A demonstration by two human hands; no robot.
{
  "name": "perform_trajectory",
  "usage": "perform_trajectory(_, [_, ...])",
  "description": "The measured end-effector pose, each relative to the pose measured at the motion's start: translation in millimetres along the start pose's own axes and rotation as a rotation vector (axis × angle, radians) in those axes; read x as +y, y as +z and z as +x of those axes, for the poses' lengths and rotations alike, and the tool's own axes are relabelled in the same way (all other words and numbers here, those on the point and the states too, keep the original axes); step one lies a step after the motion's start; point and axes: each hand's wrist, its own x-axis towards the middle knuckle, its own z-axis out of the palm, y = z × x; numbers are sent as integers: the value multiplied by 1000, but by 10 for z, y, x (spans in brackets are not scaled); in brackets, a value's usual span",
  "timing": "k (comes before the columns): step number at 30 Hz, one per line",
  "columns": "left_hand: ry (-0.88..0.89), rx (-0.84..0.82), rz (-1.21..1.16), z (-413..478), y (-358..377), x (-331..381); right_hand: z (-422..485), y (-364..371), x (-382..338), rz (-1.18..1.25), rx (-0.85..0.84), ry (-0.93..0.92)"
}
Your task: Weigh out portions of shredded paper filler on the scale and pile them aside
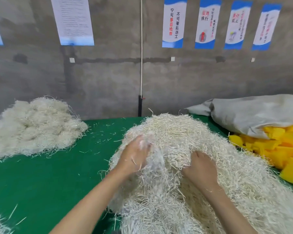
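Mid-task, by my judgement: my left hand (137, 155), fingers too blurred to tell, and right hand (201, 169), fingers curled into shreds, sit in the bulk heap (184, 132) on the green table (46, 179); one finished pile (32, 125) lies well apart left, scale unseen

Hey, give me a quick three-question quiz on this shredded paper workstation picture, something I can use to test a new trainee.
1. Fill in: the blocky foam pieces spilling beside the grey fabric sack are ____ in colour.
2. True or false: a scale stands in view on the green table.
3. Pick one: the left hand and right hand are both in A the foam pieces, B the large near pile of pale shredded paper filler, C the grey sack.
Key: 1 yellow; 2 false; 3 B.
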Motion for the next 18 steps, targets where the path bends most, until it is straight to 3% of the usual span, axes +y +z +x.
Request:
perform_trajectory(2, [43,-180,304,-14,267,-10,7,-60,-51,34,18,7])
perform_trajectory(4, [40,-246,409,-27,423,-37,3,-77,-54,41,23,15])
perform_trajectory(8, [-41,-228,263,30,512,-134,15,-82,92,-6,-33,28])
perform_trajectory(13, [68,-255,668,150,140,-120,84,-9,395,-54,-87,93])
perform_trajectory(18, [193,-150,856,177,-106,-80,107,96,423,-74,-86,77])
